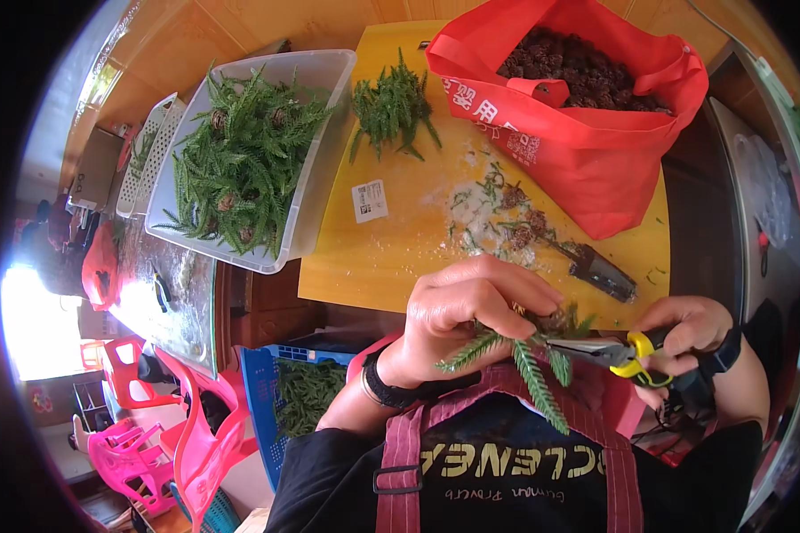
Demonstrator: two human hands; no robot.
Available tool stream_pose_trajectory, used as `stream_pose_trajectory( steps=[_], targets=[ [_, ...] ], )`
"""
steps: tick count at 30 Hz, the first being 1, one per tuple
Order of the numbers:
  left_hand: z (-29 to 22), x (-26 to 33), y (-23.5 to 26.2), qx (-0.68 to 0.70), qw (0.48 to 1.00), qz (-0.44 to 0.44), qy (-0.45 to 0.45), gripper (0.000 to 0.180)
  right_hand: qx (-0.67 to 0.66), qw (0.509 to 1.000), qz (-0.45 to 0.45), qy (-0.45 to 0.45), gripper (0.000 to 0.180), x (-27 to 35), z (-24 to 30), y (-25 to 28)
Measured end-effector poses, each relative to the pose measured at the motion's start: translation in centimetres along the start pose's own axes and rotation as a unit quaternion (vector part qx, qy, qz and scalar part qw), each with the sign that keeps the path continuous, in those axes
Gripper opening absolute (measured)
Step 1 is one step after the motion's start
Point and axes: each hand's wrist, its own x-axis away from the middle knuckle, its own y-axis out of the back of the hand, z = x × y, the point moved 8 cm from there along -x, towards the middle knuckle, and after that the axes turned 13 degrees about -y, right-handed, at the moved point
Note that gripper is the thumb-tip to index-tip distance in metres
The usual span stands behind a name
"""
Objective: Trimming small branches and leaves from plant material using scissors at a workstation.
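Your left hand [471, 311] is curled over a green fir-like sprig [520, 360], fingers closed on its upper end where a small brown cone seems to sit under your fingertips, though the cone is mostly hidden. Your right hand [689, 333] is clenched on the yellow handles of a pair of pliers [609, 353], whose dark jaws reach leftward to the sprig's stem just beside your left thumb; I cannot tell whether they have bitten down yet. This looks like the cutting or wiring step on one sprig, held close to your chest and just above your apron [507, 426]. The next move, as I judge it, calls for a steady left grip, so the stem does not twist, and a squeeze placed right at the stem and clear of your fingers. The sprig's long axis runs diagonally: its gripped end is up by your left hand, and its longest frond points down and to the right, toward your apron, while a shorter frond fans out to the left below your left wrist. Beyond your hands lies a yellow board [391, 258] with loose cones and clippings; further off to the left sits a clear tub [329, 160] of finished sprigs, and to the right a red bag [596, 169] of cones.
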Motion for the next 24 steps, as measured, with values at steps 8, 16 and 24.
stream_pose_trajectory(
  steps=[8, 16, 24],
  targets=[
    [0.3, -0.1, 0.8, 0.108, 0.991, -0.068, 0.038, 0.012, 0.123, 0.982, 0.137, 0.032, 0.034, -1.6, -0.3, -3.8],
    [0.8, 1.0, 1.6, 0.071, 0.99, -0.098, 0.067, 0.019, 0.671, 0.538, -0.449, 0.242, 0.025, 2.4, 6.4, -6.0],
    [0.7, 1.1, 1.6, 0.034, 0.991, -0.107, 0.067, 0.019, 0.727, 0.428, -0.477, 0.245, 0.026, 1.5, 6.6, -7.1]
  ],
)
